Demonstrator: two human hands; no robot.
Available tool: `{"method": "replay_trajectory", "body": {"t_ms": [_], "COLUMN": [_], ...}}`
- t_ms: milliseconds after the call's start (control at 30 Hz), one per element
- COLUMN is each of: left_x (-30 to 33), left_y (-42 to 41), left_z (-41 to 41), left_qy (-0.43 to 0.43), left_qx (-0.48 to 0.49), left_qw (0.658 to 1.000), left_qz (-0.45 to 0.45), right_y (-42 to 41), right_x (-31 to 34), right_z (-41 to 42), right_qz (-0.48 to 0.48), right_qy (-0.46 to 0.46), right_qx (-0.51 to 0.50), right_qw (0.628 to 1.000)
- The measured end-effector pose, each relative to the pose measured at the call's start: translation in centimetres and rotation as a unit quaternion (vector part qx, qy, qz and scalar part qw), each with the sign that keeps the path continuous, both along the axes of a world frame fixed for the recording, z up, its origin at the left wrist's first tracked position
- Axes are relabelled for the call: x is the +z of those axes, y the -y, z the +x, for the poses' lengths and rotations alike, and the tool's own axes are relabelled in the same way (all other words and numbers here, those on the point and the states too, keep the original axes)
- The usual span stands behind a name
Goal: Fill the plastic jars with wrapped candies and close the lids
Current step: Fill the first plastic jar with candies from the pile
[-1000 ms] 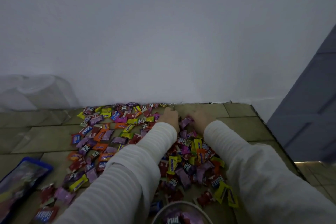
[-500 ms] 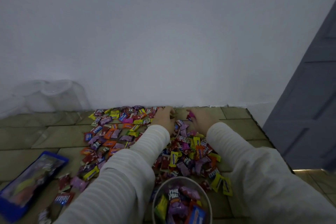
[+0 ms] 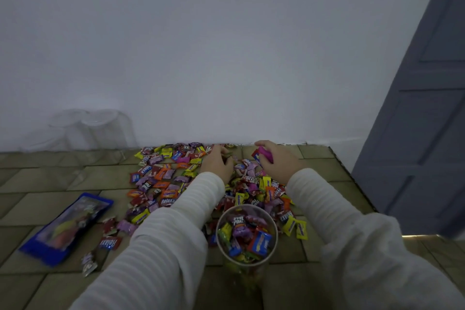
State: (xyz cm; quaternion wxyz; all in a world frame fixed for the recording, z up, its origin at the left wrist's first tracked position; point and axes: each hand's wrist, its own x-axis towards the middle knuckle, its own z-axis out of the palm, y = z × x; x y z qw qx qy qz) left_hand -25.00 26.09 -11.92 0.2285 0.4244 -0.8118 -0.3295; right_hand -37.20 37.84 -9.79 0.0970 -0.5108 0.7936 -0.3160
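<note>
Gathering is the step in hand, and it goes best by raking the wrapped candies (image 3: 163, 178) into a tight handful before lifting toward the open jar (image 3: 247, 234) — loose wrappers slip easily. The right hand (image 3: 274, 161) is curled around pink and red candies; the left hand (image 3: 217, 162) lies cupped on the pile, its grip hidden. The jar stands between the forearms, near the person, part filled.
</note>
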Motion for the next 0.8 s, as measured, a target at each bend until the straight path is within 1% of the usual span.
{"method": "replay_trajectory", "body": {"t_ms": [233, 300, 367, 467, 567, 667, 733, 800], "left_x": [1.8, 2.4, 3.1, 3.5, 3.5, 3.1, 2.6, 2.0], "left_y": [-2.3, -3.2, -4.3, -5.7, -7.1, -8.8, -10.0, -10.9], "left_z": [2.6, 3.4, 4.3, 5.5, 6.7, 7.8, 8.3, 8.7], "left_qy": [-0.043, -0.085, -0.153, -0.257, -0.314, -0.373, -0.43, -0.486], "left_qx": [0.02, 0.017, 0.007, -0.012, -0.024, -0.02, -0.024, -0.02], "left_qw": [0.999, 0.996, 0.988, 0.966, 0.947, 0.924, 0.895, 0.859], "left_qz": [-0.024, -0.019, -0.004, 0.03, 0.061, 0.081, 0.113, 0.162], "right_y": [-2.6, -3.5, -4.3, -5.3, -6.2, -7.2, -7.6, -7.6], "right_x": [2.0, 2.7, 3.3, 3.8, 3.7, 3.3, 2.9, 2.3], "right_z": [3.8, 5.2, 6.5, 8.3, 10.1, 11.5, 12.0, 12.3], "right_qz": [-0.067, -0.098, -0.134, -0.18, -0.216, -0.242, -0.253, -0.256], "right_qy": [0.044, 0.076, 0.123, 0.178, 0.216, 0.232, 0.242, 0.259], "right_qx": [0.001, -0.003, -0.007, -0.012, -0.021, -0.029, -0.039, -0.052], "right_qw": [0.997, 0.992, 0.983, 0.967, 0.952, 0.942, 0.936, 0.93]}}
